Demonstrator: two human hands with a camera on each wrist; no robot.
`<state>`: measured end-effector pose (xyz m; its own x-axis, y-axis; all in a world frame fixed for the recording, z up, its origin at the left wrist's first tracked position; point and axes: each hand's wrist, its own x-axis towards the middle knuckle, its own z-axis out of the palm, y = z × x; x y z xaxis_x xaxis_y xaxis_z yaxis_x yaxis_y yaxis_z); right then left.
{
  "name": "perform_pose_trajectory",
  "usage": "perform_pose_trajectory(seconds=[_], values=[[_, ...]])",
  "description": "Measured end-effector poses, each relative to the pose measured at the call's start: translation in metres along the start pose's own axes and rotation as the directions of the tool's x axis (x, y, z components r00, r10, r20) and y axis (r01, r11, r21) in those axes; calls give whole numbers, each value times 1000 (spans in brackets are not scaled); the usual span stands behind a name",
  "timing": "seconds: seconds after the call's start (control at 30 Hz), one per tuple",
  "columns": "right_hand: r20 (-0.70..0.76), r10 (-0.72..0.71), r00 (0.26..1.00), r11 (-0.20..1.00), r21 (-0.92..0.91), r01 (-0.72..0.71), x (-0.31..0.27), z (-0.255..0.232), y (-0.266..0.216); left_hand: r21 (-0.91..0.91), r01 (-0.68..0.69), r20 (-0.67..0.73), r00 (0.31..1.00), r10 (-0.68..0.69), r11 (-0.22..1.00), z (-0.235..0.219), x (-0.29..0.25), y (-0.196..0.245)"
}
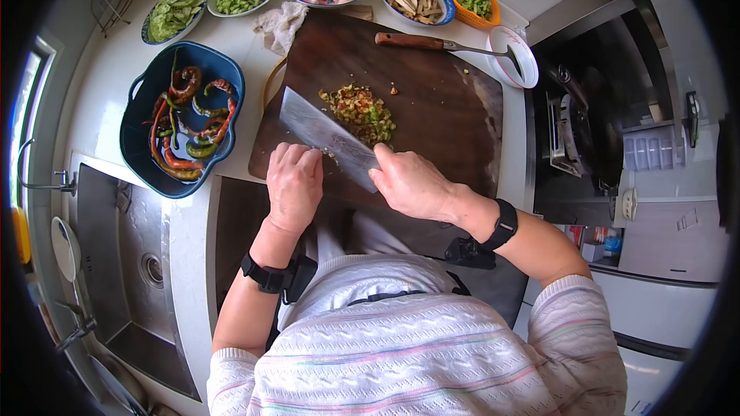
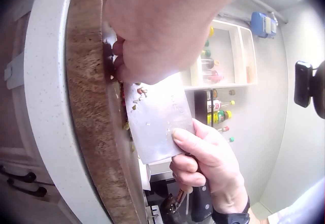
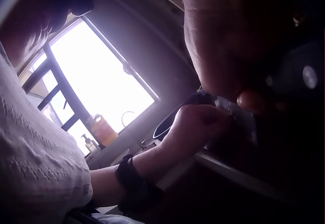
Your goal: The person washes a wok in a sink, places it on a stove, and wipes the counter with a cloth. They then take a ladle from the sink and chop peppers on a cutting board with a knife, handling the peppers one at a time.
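Observation:
My right hand point(image 1: 416, 185) grips a cleaver point(image 1: 324, 132), thumb against its broad blade. The blade is tilted, its flat side facing up in the head view, close over the near part of a dark wooden cutting board point(image 1: 451, 131). Chopped red and green peppers point(image 1: 358, 112) lie in a pile just beyond it. My left hand point(image 1: 294, 185) is at the board's near edge, fingers curled in beside the blade. In the left wrist view a few pepper bits point(image 2: 139, 94) cling to the blade near those fingers. The left fingertips are mostly hidden.
A blue basin point(image 1: 135, 135) of whole peppers stands left of the board, above the sink point(image 1: 127, 262). Plates of cut vegetables and a meat plate point(image 1: 325, 1) line the back. A wooden-handled utensil point(image 1: 408, 41) reaches into a white bowl point(image 1: 497, 69). The stove point(image 1: 570, 139) is at right.

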<state>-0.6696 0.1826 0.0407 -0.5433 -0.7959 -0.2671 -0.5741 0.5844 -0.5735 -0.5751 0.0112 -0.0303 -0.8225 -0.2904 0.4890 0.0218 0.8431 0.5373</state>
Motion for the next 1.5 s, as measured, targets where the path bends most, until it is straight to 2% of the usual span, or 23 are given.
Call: perform_pose_trajectory(seconds=[0.07,0.13,0.27,0.43,0.5,0.6,0.7,0.73,0.77,0.8,0.9,0.97,1.0,1.03,1.1,1.13,1.2,1.23,1.3,1.37,1.43,1.47,1.5], values=[[-14,-8,1000,1000,1,8,1,-1,-2,-5,-4,-2,1000,4,1000,-1,0,0],[52,49,997,999,-14,-48,0,-12,-9,-13,-10,0,1000,10,1000,-1,0,0],[56,40,998,999,-1,-40,2,-3,-5,-20,-7,-20,1000,7,1000,-1,-2,-1],[-1,27,1000,999,35,-27,-1,-12,-7,-65,-32,-28,999,31,997,-6,-2,-6],[2,61,998,996,69,-61,-3,-13,-14,-101,34,-89,995,-43,994,-26,4,-6],[-14,20,1000,976,216,-17,-3,1,-22,11,82,-200,977,-78,997,-67,11,-20],[-23,-32,999,962,272,37,7,22,-26,133,163,-272,954,-122,978,-109,10,-56],[7,36,999,956,292,-37,9,25,-27,216,230,-239,955,-177,949,-123,9,-70],[-81,-19,997,966,257,39,10,25,-23,278,286,-215,949,-231,917,-134,8,-86],[-76,13,997,966,259,8,9,23,-18,306,315,-164,947,-276,898,-145,8,-99],[-123,69,990,983,177,-47,3,7,-5,436,334,37,921,-388,836,-162,14,-119],[-133,139,981,980,162,-117,-3,0,11,432,256,189,912,-365,865,-164,18,-128],[-151,143,978,978,172,-116,-6,-2,18,441,261,255,881,-399,859,-163,21,-128],[-171,149,974,976,183,-117,-9,-5,25,408,186,321,887,-332,894,-161,19,-136],[-218,166,962,983,112,-144,-14,-14,30,452,78,437,849,-297,889,-159,20,-139],[-221,202,954,978,98,-184,-16,-16,36,455,82,435,849,-302,887,-159,24,-141],[-265,201,943,979,97,-182,-20,-19,43,512,66,585,704,-403,857,-157,36,-141],[-287,199,937,979,105,-176,-22,-18,46,512,70,582,705,-406,856,-154,39,-143],[-262,190,946,979,121,-163,-26,-21,34,616,-25,625,624,-469,787,-147,44,-146],[-210,182,961,970,198,-140,-26,-13,22,629,-56,617,642,-455,775,-146,46,-145],[-44,209,977,927,326,-184,-21,-7,-2,533,-89,663,662,-350,841,-146,49,-146],[-23,135,991,937,327,-120,-17,0,-3,533,-94,665,661,-347,841,-146,51,-146],[-12,92,996,953,290,-85,-11,4,-5,521,-43,678,627,-383,852,-146,52,-147]])
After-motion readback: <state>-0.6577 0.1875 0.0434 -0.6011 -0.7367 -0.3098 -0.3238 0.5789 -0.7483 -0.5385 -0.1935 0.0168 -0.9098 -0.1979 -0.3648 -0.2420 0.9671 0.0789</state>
